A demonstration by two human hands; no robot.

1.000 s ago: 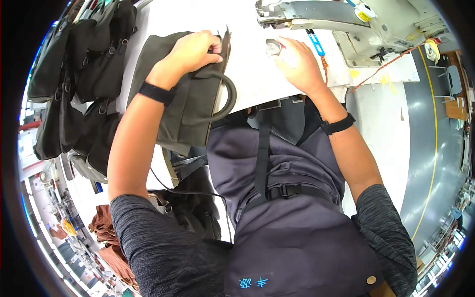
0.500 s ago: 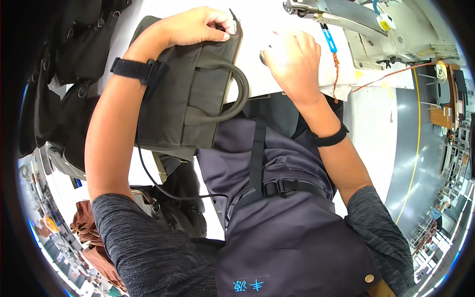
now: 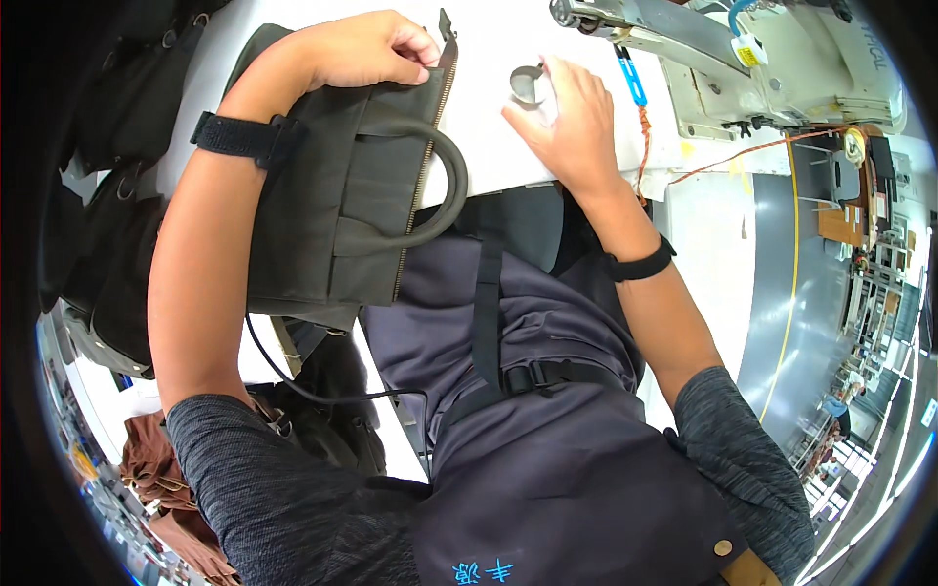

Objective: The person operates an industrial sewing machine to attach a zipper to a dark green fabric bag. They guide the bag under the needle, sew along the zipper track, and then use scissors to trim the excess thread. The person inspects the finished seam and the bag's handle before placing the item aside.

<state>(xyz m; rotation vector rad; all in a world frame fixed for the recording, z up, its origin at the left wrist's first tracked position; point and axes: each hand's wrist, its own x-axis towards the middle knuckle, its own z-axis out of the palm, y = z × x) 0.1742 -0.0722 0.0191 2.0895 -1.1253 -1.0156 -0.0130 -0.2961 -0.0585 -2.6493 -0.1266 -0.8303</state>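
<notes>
A dark olive handbag [image 3: 308,195] lies on its side on the white table, its two loop handles and brass-toothed zipper toward the right. My left hand [image 3: 386,49] is closed at its far upper corner, thumb and fingers pinching the edge beside the zipper end. A zipper tail sticks out past the fingers. To the right, my right hand [image 3: 576,122] is over the white table with thumb and fingers apart. Between the thumb and forefinger is a small grey ring-shaped thing [image 3: 525,86]; glare hides part of it, and its kind cannot be made out.
A sewing machine [image 3: 782,83] stands at the upper right. Near it lie blue thread snips [image 3: 631,76] on an orange cord [image 3: 644,142]. Dark bags [image 3: 122,107] hang or lie at the left, with brown pieces [image 3: 161,469] below. A black cable [image 3: 322,396] runs across my lap.
My right hand has opened from a fist, and the grey ring-shaped thing shows more fully between its fingers. My left hand keeps its pinch on the handbag. The whole view has shifted slightly.
</notes>
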